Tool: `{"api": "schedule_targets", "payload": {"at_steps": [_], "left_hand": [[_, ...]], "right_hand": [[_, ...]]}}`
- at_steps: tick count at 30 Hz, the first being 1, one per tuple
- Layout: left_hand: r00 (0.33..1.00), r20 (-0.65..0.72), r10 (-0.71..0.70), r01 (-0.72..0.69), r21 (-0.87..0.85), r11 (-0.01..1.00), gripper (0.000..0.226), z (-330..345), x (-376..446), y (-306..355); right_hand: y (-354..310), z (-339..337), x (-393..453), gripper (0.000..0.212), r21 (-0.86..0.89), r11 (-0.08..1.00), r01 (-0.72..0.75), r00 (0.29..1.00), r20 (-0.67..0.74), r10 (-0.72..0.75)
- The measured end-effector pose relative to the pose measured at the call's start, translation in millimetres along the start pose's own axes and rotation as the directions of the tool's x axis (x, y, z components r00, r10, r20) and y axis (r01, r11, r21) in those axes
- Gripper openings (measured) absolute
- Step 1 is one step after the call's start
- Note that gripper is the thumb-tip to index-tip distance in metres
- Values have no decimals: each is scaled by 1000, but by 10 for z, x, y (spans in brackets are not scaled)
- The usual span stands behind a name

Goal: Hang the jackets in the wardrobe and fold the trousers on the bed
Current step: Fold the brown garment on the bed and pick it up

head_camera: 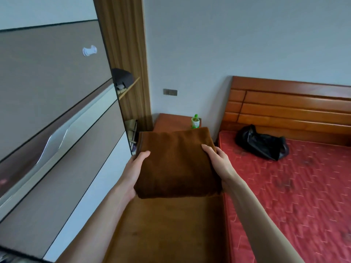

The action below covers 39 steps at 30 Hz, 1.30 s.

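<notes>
Your left hand point(135, 168) and right hand point(218, 161) clasped folded brown trousers point(176, 164) | bed point(294, 186) lay right of trousers, right hand nearer

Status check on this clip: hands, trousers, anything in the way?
Left hand and right hand both gripping folded brown trousers, held in the air beside the bed. Wardrobe at left. Black bag on the mattress, clear of the hands.

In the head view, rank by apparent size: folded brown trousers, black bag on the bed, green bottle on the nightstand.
1. Folded brown trousers, though being held nearest the camera inflates them.
2. Black bag.
3. Green bottle, clearly smallest.
</notes>
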State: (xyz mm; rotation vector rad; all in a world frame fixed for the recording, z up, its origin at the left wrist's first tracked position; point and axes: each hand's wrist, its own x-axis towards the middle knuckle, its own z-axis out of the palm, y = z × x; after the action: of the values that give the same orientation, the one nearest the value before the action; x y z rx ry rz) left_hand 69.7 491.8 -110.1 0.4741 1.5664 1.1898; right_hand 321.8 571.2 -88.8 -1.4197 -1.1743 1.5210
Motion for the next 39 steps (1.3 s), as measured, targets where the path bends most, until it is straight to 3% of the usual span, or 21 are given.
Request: {"api": "schedule_targets", "payload": {"at_steps": [13,19,22,27,39], "left_hand": [[999,35,14,-14,-11,1000,63,547,1564,873],[999,-29,23,-24,-10,1000,67,1033,2335,1354],[998,-47,36,-37,-21,999,61,1243,2609,1614],[995,-94,30,-33,-35,999,56,1476,3084,1898],[981,-192,-22,-6,-140,990,65,1422,4310,2202]], "right_hand": [[-643,44,1627,52,25,1000,3,1000,-24,-2],[-1063,-153,2657,72,21,998,-54,998,26,53],[-1321,-250,3124,65,27,984,-175,980,104,171],[-1544,-259,3830,83,1,961,-275,946,179,271],[-1793,227,5229,78,-78,979,-188,960,197,200]]}}
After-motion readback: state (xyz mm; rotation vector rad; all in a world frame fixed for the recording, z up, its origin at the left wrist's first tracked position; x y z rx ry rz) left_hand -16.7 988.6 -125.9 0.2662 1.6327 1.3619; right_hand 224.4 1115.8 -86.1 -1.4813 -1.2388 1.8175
